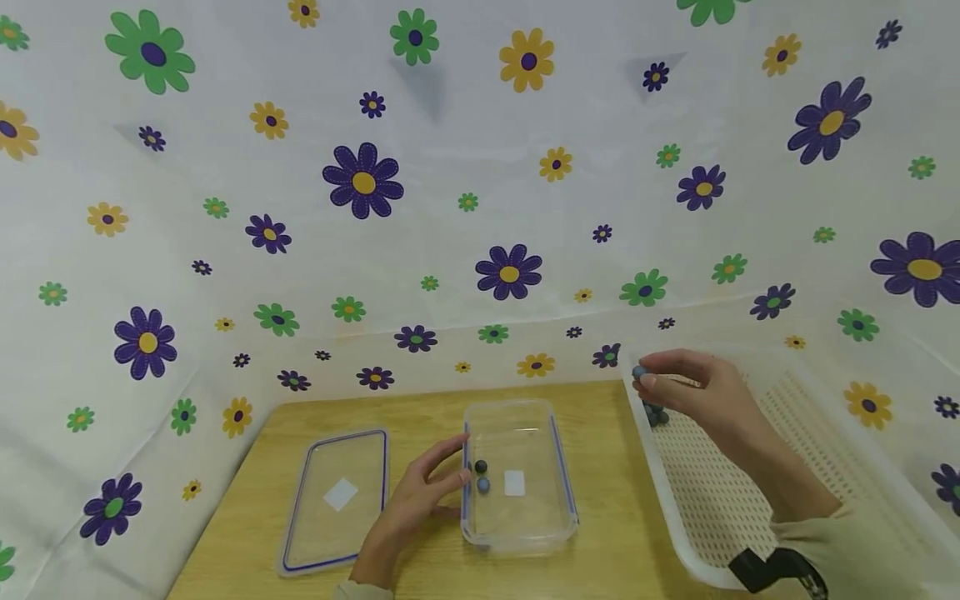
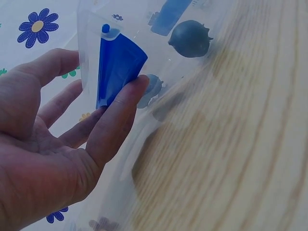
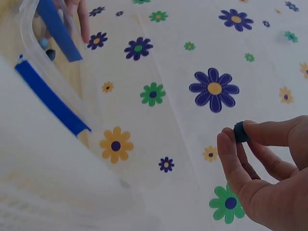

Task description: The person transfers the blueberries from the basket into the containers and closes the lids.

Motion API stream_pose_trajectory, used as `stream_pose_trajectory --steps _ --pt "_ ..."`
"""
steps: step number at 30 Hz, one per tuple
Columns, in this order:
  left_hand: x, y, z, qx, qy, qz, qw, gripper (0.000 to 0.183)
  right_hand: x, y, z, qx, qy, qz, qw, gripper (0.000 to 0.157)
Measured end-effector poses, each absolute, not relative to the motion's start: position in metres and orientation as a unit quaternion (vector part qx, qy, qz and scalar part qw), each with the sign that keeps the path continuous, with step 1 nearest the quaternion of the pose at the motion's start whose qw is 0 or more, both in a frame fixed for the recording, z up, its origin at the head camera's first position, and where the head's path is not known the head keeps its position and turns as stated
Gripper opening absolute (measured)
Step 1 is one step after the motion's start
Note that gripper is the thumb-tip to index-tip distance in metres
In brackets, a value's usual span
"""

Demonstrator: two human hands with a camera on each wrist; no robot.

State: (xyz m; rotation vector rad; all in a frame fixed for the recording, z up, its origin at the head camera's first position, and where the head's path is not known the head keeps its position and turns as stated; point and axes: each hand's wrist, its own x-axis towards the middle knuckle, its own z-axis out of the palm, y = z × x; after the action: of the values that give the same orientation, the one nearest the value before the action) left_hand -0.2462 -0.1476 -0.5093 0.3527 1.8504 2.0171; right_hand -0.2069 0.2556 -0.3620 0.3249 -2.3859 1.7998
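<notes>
My right hand (image 1: 708, 396) pinches a single blueberry (image 3: 240, 132) between thumb and fingertips, above the far left corner of a white plastic basket (image 1: 678, 533). Below it, several blueberries (image 1: 656, 415) cluster in that corner. My left hand (image 1: 420, 492) rests against the left side of a clear lidless container (image 1: 525, 533), its fingers loosely extended. In the left wrist view, the thumb of the left hand (image 2: 62, 159) touches a blue clip flap (image 2: 120, 70) on that side. Inside the container, a dark blueberry (image 1: 481, 467) and a lighter blueberry (image 1: 483, 485) lie near the left wall.
A clear lid with a blue seal (image 1: 333, 500) lies on the wooden table (image 1: 412, 575), left of the container. A white label (image 1: 514, 482) shows on the container's bottom. Flower-printed sheeting (image 1: 450, 250) rises behind the table and at both sides.
</notes>
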Motion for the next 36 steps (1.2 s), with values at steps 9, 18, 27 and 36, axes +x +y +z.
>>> stream_pose_trajectory --steps 9,18,27,36 --pt "-0.247 -0.148 -0.509 0.120 0.653 0.722 0.196 0.067 -0.183 0.200 -0.362 0.124 -0.757 0.636 0.081 0.030" --pt "-0.251 -0.150 -0.507 0.132 0.654 0.720 0.194 0.065 -0.180 0.152 -0.380 0.122 -0.705 0.691 0.100 0.027" --pt "-0.246 -0.150 -0.509 0.119 0.651 0.722 0.202 0.066 -0.196 0.122 -0.421 0.104 -0.663 0.738 0.074 0.026" --pt "-0.249 -0.152 -0.508 0.122 0.657 0.717 0.198 0.066 -0.207 0.113 -0.443 0.098 -0.653 0.748 0.062 0.024"
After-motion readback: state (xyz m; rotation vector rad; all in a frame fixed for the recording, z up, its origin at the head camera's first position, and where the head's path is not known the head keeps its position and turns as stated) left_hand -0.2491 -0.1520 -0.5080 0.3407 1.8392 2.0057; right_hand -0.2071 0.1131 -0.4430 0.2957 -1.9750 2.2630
